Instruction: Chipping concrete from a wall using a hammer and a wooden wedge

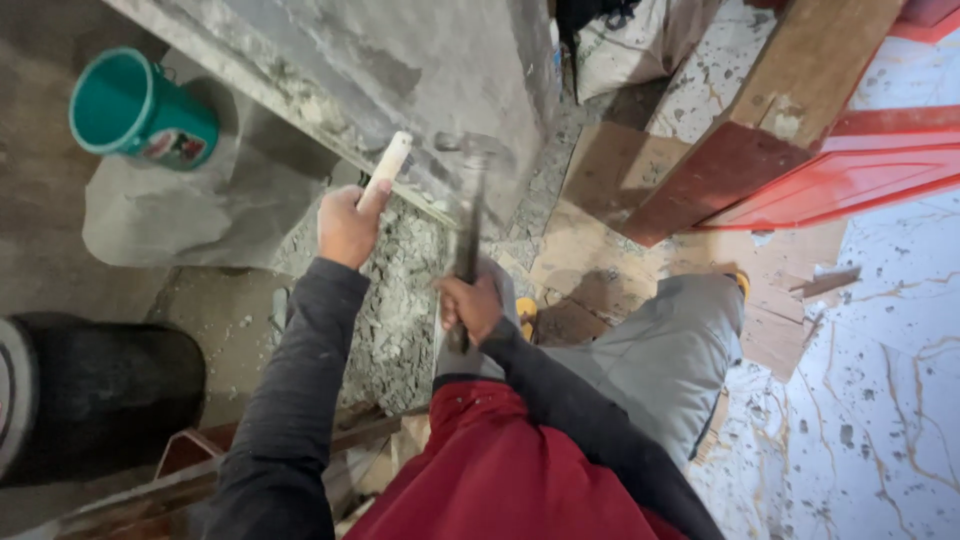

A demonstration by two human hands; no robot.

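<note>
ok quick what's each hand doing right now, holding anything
Left hand: closed around a pale chisel, its tip against the grey wall.
Right hand: closed on the handle of a hammer, which is motion-blurred.

head cam | looks steeply down | close over hands | single view
</note>
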